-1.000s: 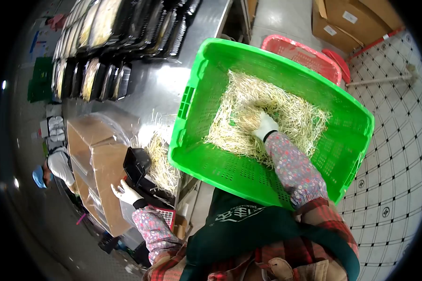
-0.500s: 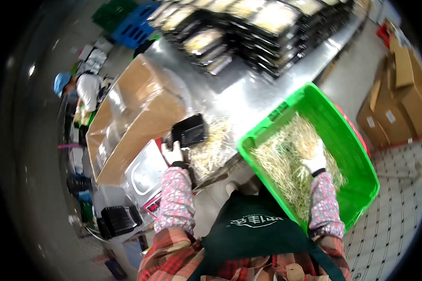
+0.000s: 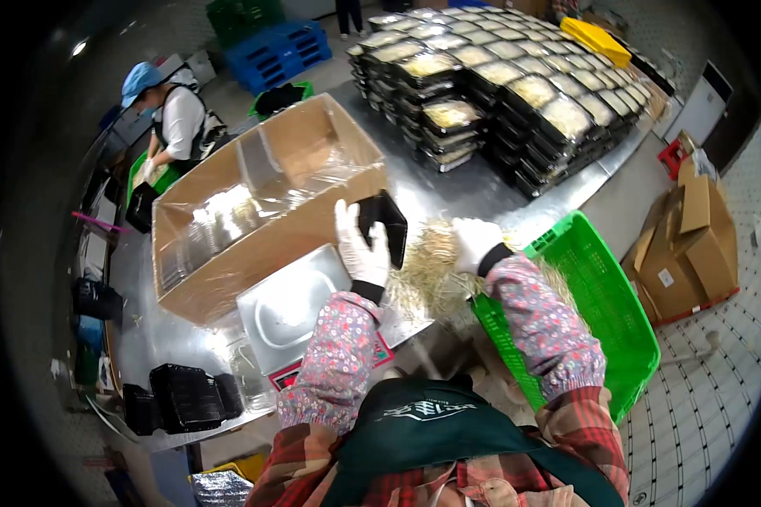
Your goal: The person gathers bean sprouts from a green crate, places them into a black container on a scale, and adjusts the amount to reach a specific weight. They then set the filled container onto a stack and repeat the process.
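Note:
My left hand (image 3: 360, 247), in a white glove, holds a black plastic tray (image 3: 384, 223) upright above the steel table. My right hand (image 3: 473, 240), also gloved, is closed on a handful of pale bean sprouts (image 3: 429, 264) and hovers beside the tray, over the loose sprout pile on the table. The green crate (image 3: 600, 314) stands to my right, partly hidden by my right arm. A steel-topped scale (image 3: 292, 306) sits just below my left hand.
A large cardboard box lined with clear plastic (image 3: 258, 203) lies left of the tray. Stacked black trays filled with sprouts (image 3: 499, 89) cover the far table. Empty black trays (image 3: 182, 395) sit near left. Another person (image 3: 173, 114) works at the far left. Cardboard boxes (image 3: 685, 245) stand at right.
My right hand has left the green crate with sprouts and moved to the tray. My left hand has raised the tray. My view has swung left toward the table.

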The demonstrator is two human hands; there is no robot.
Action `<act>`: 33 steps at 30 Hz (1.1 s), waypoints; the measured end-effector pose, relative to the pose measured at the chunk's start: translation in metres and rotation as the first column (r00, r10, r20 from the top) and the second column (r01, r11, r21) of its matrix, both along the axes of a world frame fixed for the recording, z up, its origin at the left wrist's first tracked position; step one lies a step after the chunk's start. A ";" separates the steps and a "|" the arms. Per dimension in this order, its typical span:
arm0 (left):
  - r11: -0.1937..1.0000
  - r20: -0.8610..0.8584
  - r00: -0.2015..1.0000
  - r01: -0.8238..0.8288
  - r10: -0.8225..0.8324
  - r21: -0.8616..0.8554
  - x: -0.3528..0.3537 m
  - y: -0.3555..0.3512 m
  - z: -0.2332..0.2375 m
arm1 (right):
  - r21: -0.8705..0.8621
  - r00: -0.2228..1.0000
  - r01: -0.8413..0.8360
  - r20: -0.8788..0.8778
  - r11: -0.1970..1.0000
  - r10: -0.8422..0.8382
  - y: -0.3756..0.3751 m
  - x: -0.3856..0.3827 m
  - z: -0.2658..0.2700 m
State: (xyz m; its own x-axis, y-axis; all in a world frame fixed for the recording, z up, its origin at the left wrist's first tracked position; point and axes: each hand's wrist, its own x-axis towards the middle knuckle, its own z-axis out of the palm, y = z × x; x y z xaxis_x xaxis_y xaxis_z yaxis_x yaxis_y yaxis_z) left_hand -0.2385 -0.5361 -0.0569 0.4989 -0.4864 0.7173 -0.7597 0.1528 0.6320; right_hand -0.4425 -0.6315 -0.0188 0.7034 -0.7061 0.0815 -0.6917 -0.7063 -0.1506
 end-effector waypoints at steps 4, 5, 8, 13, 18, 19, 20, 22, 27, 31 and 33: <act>0.885 0.326 0.945 -0.146 -0.006 0.441 0.005 0.049 0.023 | -0.145 0.973 -0.229 -0.041 0.963 0.225 0.043 0.107 0.026; 0.885 0.202 0.978 -0.044 -0.057 0.464 0.018 0.059 0.004 | -0.011 0.953 -0.299 -0.050 0.954 0.298 0.057 0.129 0.043; 0.980 -0.332 0.941 0.127 -0.070 0.155 0.051 0.101 -0.028 | -0.096 0.843 -0.494 0.188 0.864 0.503 0.088 0.167 0.037; 0.953 -0.703 0.710 0.189 0.032 0.235 0.088 0.174 -0.052 | 0.005 0.750 -0.661 0.039 0.751 0.660 0.127 0.219 -0.001; 0.923 0.212 0.973 -0.159 0.087 0.352 0.107 0.190 -0.026 | 0.070 0.698 -0.711 0.191 0.700 0.690 0.145 0.243 -0.039; 0.885 0.155 0.988 -0.056 -0.018 0.463 0.108 0.186 -0.023 | 0.098 0.708 -0.706 0.143 0.702 0.692 0.147 0.246 -0.041; 0.835 0.183 0.983 -0.096 -0.006 0.542 0.109 0.184 -0.024 | 0.128 0.714 -0.700 0.096 0.703 0.693 0.145 0.248 -0.042; 0.712 0.243 0.970 -0.173 0.003 0.681 0.112 0.182 -0.031 | 0.221 0.671 -0.739 0.171 0.636 0.721 0.134 0.251 -0.051; 0.666 0.339 0.940 -0.273 0.033 0.694 0.107 0.176 -0.034 | 0.100 0.640 -0.768 0.120 0.632 0.759 0.099 0.214 -0.022; 0.774 0.244 0.962 -0.248 0.124 0.583 0.098 0.178 -0.032 | 0.135 0.690 -0.683 -0.206 0.718 0.694 0.069 0.207 0.008; 0.762 0.287 0.946 -0.294 0.148 0.577 0.094 0.176 -0.033 | 0.224 0.698 -0.671 -0.133 0.707 0.704 0.055 0.208 -0.007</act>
State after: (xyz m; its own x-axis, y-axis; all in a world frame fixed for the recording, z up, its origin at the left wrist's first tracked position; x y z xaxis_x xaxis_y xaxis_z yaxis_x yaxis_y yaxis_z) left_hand -0.1443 -0.3606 -0.0896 0.5198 -0.7487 0.4115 -0.8482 -0.3945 0.3535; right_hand -0.2343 -0.5763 -0.0254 0.9849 -0.0096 -0.1731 -0.0466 -0.9763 -0.2113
